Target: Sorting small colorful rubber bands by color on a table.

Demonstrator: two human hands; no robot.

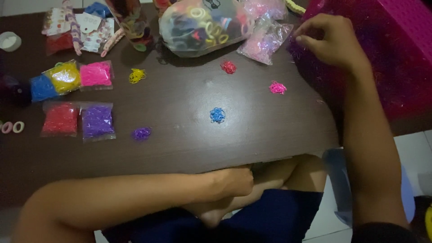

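My right hand (330,40) reaches to the far right of the dark table (180,135), fingers pinched beside a clear bag of pink bands (265,38); whether it holds anything is unclear. My left hand (234,181) rests curled at the table's near edge, above my lap. Small heaps of tiny rubber bands lie on the table: a red heap (228,67), a pink heap (277,87), a blue heap (217,115), a purple heap (141,133) and a yellow heap (137,75).
Small bags of bands lie at the left: blue (42,87), yellow (65,77), pink (95,74), red (60,119), purple (97,121). A large clear bag of mixed hair ties (198,24) stands at the back. A magenta basket (387,49) sits at the right.
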